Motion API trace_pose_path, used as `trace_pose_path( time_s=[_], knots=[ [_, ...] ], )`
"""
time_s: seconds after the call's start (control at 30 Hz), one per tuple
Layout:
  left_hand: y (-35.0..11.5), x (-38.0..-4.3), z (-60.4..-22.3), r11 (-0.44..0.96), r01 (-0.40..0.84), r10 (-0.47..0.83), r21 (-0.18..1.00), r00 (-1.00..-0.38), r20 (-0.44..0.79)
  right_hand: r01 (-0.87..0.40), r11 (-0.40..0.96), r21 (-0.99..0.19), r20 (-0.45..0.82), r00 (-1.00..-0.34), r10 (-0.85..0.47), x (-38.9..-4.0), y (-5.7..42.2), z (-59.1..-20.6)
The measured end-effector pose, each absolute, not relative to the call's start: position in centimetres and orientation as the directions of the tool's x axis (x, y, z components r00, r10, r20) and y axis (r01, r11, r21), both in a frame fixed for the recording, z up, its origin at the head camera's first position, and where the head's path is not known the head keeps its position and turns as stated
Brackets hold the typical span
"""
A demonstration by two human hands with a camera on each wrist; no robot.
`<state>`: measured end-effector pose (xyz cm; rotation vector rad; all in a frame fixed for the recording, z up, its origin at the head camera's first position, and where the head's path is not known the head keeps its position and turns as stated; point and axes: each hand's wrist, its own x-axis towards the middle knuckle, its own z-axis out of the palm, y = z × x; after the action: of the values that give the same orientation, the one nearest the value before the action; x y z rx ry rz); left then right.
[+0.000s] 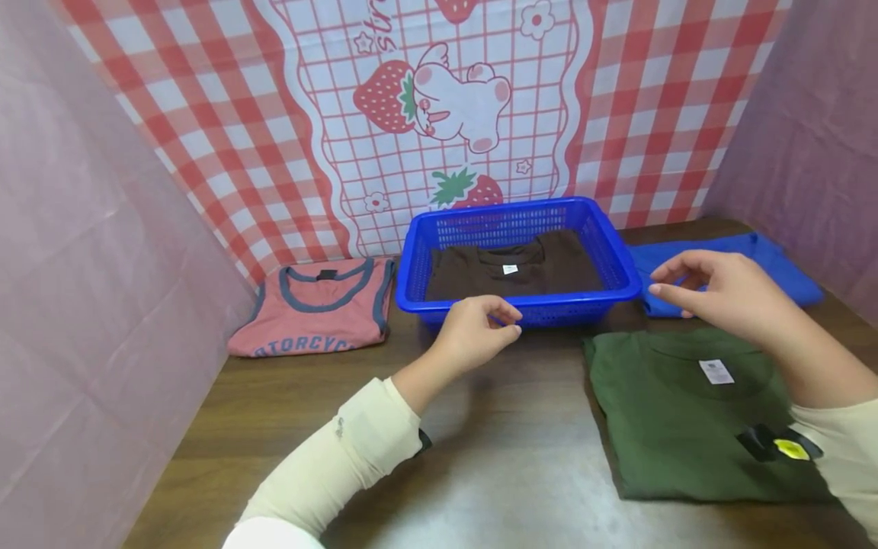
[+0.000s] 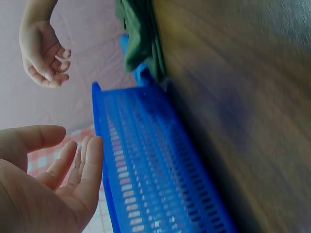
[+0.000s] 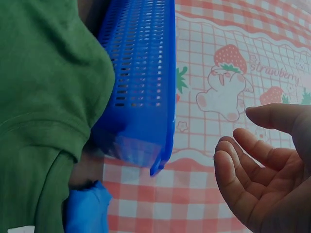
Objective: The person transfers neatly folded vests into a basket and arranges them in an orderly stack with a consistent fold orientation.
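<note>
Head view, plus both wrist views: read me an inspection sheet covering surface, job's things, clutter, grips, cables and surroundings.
Surface: brown wood-grain table.
Job's things: blue basket holding a folded brown shirt; pink top to its left; blue cloth to its right; green shirt nearer the wearer.
Clutter: black-and-yellow piece by the right sleeve, nature unclear.
Grips: left grip by the basket's front, contact unclear; right grip raised near the blue cloth; both hold nothing, fingers loosely bent.
Cables: nothing seen.
Surroundings: red-and-white checked backdrop behind; pinkish drapes either side.

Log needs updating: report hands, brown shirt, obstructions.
Left hand empty, near basket. Right hand empty. Brown shirt inside basket, nothing lying on it.
</note>
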<state>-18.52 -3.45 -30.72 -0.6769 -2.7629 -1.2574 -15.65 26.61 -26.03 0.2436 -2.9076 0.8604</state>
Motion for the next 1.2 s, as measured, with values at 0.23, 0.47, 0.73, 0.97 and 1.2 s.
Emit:
trace_pose_path(
  time_s=[0.23,0.47,0.73,0.97,1.2],
  knots=[
    [-2.0,-17.4,-31.3,0.561,0.384,0.420,0.733,-0.895,0.148,-0.170,0.823,-0.542,0.128,-0.985,-0.119,-15.3,27.8,-26.7],
    [-0.9,-16.9,-32.3,0.573,0.418,0.468,0.705,-0.873,0.138,-0.167,0.842,-0.513,0.165,-0.982,-0.095,-14.9,28.9,-27.3],
    [0.3,-16.3,-32.4,0.537,0.367,0.457,0.759,-0.884,0.104,-0.150,0.850,-0.506,0.172,-0.983,-0.071,-14.3,30.7,-27.5],
    [1.6,-15.9,-32.9,0.494,0.323,0.432,0.807,-0.897,0.094,-0.133,0.852,-0.506,0.190,-0.981,-0.041,-14.1,32.2,-28.3],
    [2.8,-15.0,-33.8,0.398,0.151,0.376,0.905,-0.927,-0.011,-0.133,0.852,-0.507,0.184,-0.982,-0.043,-14.0,34.0,-29.2]
  ],
)
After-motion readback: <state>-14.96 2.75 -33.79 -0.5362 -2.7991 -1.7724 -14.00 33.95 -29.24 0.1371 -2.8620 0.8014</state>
